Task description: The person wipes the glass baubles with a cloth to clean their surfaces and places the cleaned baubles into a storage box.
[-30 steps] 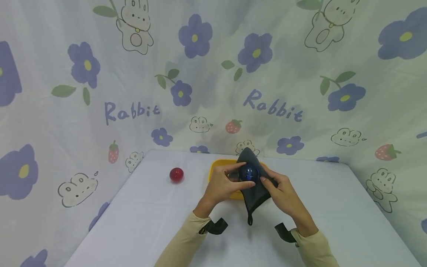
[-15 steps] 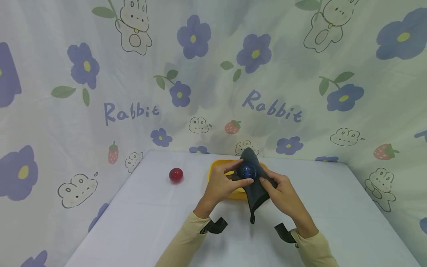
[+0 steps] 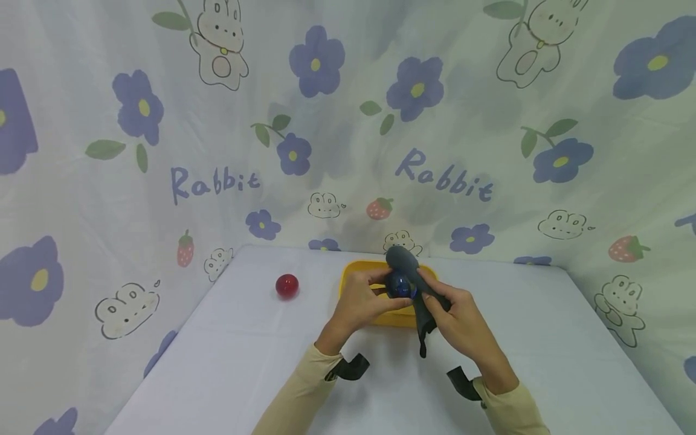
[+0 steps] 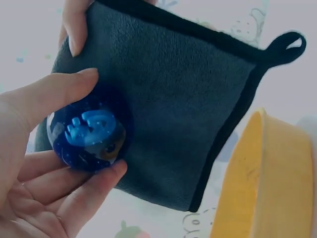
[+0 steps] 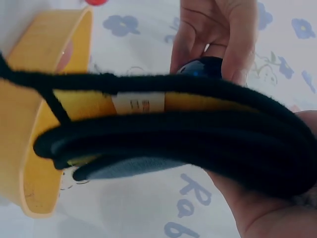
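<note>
My left hand [image 3: 359,301] holds a glossy dark-blue ball [image 3: 398,286] between thumb and fingers, above the yellow basin. In the left wrist view the ball [image 4: 84,141] shows a light-blue shape and small specks. My right hand [image 3: 464,317] grips a folded dark-grey cloth [image 3: 404,261] with black edging and a corner loop. The cloth [image 4: 163,99] lies right against the far side of the ball. From the right wrist view, folded layers of the cloth [image 5: 198,139] hide much of the ball, and a white label [image 5: 141,102] shows between them.
A yellow basin [image 3: 388,321] stands on the white-covered table [image 3: 228,344] beneath both hands. Inside it, a pinkish round thing [image 5: 65,55] partly shows in the right wrist view. A red ball [image 3: 287,286] sits left of the basin. A patterned curtain [image 3: 348,121] stands behind the table.
The cloth has turned more edge-on and narrower in the head view, its loop swinging a little right. The blue ball has shifted slightly left and down. Both hands keep their hold.
</note>
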Tool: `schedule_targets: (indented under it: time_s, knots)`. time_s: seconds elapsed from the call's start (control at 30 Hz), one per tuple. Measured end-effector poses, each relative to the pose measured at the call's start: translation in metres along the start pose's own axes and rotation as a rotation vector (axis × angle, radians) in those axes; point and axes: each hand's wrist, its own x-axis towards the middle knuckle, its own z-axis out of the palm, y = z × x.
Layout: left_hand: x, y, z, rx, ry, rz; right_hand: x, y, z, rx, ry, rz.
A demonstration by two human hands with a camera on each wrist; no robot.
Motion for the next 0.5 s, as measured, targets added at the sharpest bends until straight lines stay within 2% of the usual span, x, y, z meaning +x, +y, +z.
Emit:
schedule_targets:
  time_s: [0.27,0.5]
  knots:
    - [-0.0025,-0.0006,0.0032,0.069,-0.038,0.048,-0.0007,0.0021,0.0045,-0.045,-0.003,-0.076]
    - [-0.0039,0.0002,0.0031,0.101,-0.052,0.062,0.001,0.0085,0.0049,-0.038,-0.036,-0.056]
